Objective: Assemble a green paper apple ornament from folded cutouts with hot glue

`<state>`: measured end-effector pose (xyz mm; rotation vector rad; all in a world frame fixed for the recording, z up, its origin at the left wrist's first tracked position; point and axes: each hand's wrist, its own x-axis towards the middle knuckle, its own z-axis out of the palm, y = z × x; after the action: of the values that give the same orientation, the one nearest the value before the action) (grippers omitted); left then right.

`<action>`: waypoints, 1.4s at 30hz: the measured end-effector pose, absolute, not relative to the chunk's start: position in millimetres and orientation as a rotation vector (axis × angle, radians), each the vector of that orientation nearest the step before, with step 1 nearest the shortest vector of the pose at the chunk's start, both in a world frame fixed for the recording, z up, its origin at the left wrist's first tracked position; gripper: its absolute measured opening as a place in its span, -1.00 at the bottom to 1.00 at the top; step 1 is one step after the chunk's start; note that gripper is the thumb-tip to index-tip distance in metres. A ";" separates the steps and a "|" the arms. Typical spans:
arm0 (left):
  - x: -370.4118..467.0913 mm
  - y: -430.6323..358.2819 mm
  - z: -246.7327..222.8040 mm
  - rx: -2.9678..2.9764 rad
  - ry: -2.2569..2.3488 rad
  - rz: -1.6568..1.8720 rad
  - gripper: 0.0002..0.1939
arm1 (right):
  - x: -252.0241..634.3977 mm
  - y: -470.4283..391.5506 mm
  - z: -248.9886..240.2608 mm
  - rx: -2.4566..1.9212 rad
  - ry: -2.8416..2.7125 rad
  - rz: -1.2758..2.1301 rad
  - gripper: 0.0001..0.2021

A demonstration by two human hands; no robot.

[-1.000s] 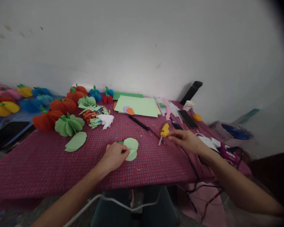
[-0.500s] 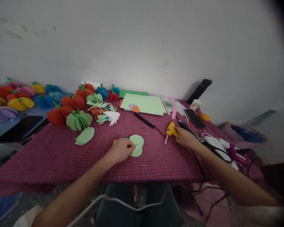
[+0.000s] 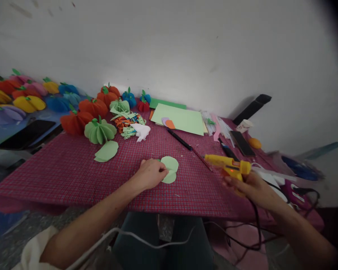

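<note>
In my right hand (image 3: 249, 187) is a yellow hot glue gun (image 3: 228, 165), lifted off the cloth with its nozzle pointing left and a small red light on its side. Its dark cord hangs below my wrist. My left hand (image 3: 151, 173) rests at the table's middle, fingertips pinched on a pale green folded paper piece (image 3: 169, 165) with rounded lobes. A bit of darker green shows by my fingers, partly hidden. To the left, a flat pale green paper piece (image 3: 107, 151) lies beside a light green paper pumpkin (image 3: 100, 131).
Several coloured paper pumpkins (image 3: 92, 107) stand at the back left. Paper scraps (image 3: 126, 123), pale green sheets (image 3: 183, 118) and a black pen (image 3: 179, 139) lie across the checked cloth (image 3: 73, 180). A phone (image 3: 242, 143), paper cup (image 3: 245, 125) and orange fruit (image 3: 255, 143) sit on the right.
My right hand has picked the glue gun up off the table and turned its nozzle to the left. My left hand keeps its pinch on the green paper. The view has shifted slightly.
</note>
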<state>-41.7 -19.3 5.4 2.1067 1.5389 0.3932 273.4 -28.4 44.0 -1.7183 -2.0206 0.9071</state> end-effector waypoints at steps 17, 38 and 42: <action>-43.1 -17.9 -0.3 2.142 1.533 0.405 -0.67 | 199.3 -55.3 28.9 -1.649 -1.809 1.728 -0.66; -43.3 -17.7 -1.4 2.148 1.559 0.403 -0.70 | 189.4 -44.8 23.1 -1.636 -2.091 1.541 -0.62; -43.5 -17.4 -2.9 2.151 1.551 0.413 -0.70 | 188.3 -44.7 23.4 -1.651 -2.091 1.540 -0.60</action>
<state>-43.5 -17.4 -2.9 2.1507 1.5514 0.4131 188.3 -44.7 23.4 -1.6511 -2.0911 1.5399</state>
